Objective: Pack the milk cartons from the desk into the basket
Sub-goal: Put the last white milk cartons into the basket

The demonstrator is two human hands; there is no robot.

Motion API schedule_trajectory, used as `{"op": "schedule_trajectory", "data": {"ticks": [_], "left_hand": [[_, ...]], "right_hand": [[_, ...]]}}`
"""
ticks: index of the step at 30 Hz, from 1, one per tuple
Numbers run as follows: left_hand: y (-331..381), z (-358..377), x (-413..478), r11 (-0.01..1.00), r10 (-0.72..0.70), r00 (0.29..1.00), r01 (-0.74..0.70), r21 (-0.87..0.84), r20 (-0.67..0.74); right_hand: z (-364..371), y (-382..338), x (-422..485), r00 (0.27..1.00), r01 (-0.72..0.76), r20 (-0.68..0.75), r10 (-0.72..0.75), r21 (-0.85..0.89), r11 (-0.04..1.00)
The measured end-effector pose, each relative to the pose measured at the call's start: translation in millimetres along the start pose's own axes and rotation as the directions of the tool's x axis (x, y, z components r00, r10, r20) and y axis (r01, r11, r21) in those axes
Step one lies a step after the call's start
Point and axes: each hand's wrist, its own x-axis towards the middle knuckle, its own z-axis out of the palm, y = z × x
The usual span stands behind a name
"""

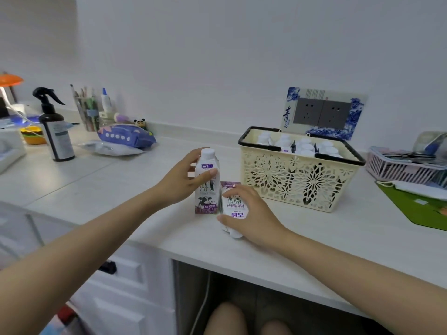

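A white and purple milk carton (pixel 207 189) stands upright on the desk, and my left hand (pixel 183 180) grips its upper part from the left. Right beside it a second milk carton (pixel 233 204) lies on its side with its cap toward me. My right hand (pixel 251 216) is closed over this lying carton from the right. The cream basket (pixel 297 180) with cut-out flower walls and black handles stands just behind and to the right, holding several white-capped cartons (pixel 304 146).
A dark spray bottle (pixel 56 131), a pen cup (pixel 87 112) and a purple pouch (pixel 125 135) sit at the back left. A pink tray (pixel 401 165) and a green mat (pixel 416 206) lie right of the basket. The desk's front edge (pixel 217 259) runs below my hands.
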Motion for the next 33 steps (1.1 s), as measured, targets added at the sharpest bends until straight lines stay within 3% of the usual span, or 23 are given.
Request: {"op": "schedule_trajectory", "data": {"ticks": [3, 5, 8, 11, 14, 17, 23, 29, 33], "left_hand": [[3, 1, -2, 0.997, 0.003, 0.999, 0.0, 0.073, -0.035], [8, 0, -5, 0.973, 0.095, 0.995, -0.084, 0.213, -0.038], [24, 2, -6, 0.867, 0.275, 0.96, -0.273, 0.418, 0.055], [43, 12, -2, 0.782, 0.343, 0.924, -0.381, 0.493, 0.169], [61, 23, 5, 0.788, 0.31, 0.922, -0.385, 0.481, 0.231], [84, 29, 11, 0.876, 0.165, 0.937, -0.282, 0.391, 0.307], [122, 39, 29, 0.862, 0.236, 0.931, -0.333, 0.383, 0.278], [150, 34, 69, 0.849, 0.318, 0.925, -0.374, 0.372, 0.206], [149, 24, 105, 0.909, 0.333, 0.915, -0.375, 0.18, 0.226]], "right_hand": [[-6, -3, -3, 0.995, -0.086, -0.049, 0.09, 0.071, 0.994], [-19, -6, -4, 0.983, -0.148, -0.084, 0.165, 0.184, 0.972], [-49, -13, 0, 0.951, -0.228, -0.119, 0.284, 0.347, 0.909], [-81, -19, 1, 0.929, -0.285, -0.07, 0.363, 0.49, 0.824], [-110, -24, 3, 0.945, -0.272, -0.032, 0.326, 0.477, 0.836], [-138, -33, 6, 0.963, -0.219, -0.025, 0.268, 0.511, 0.831], [-173, -49, 16, 0.98, -0.112, -0.099, 0.17, 0.434, 0.894], [-196, -65, 43, 0.96, 0.06, -0.278, 0.031, 0.311, 0.948], [-213, -66, 63, 0.959, 0.166, -0.268, -0.089, 0.283, 0.945]]}}
